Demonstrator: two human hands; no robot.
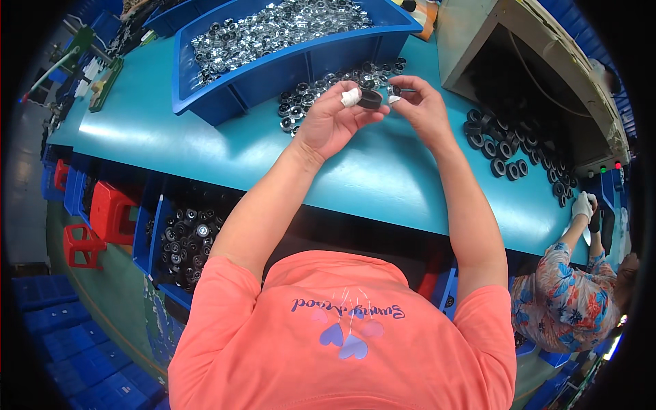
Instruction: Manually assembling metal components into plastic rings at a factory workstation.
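My left hand [326, 126] is raised over the table with its fingers closed on a black ring [370, 100], like a small rubber tyre. White tape [351, 97] wraps one of its fingertips. Just to the right, my right hand [425, 115] pinches a small shiny hub [393, 91], silver and black, between thumb and fingers. The ring and the hub are close together but apart. Behind my hands, loose silver-and-black hubs [301, 102] lie along the front of a blue bin [273, 78] heaped with the same parts.
Black rings [506, 147] lie in a pile at right on the blue-green table [164, 147], before a pale machine housing [471, 44]. A co-worker's gloved hand [582, 206] is at the far right. Below left, a blue crate [158, 236] holds finished-looking wheels beside red stools [109, 212].
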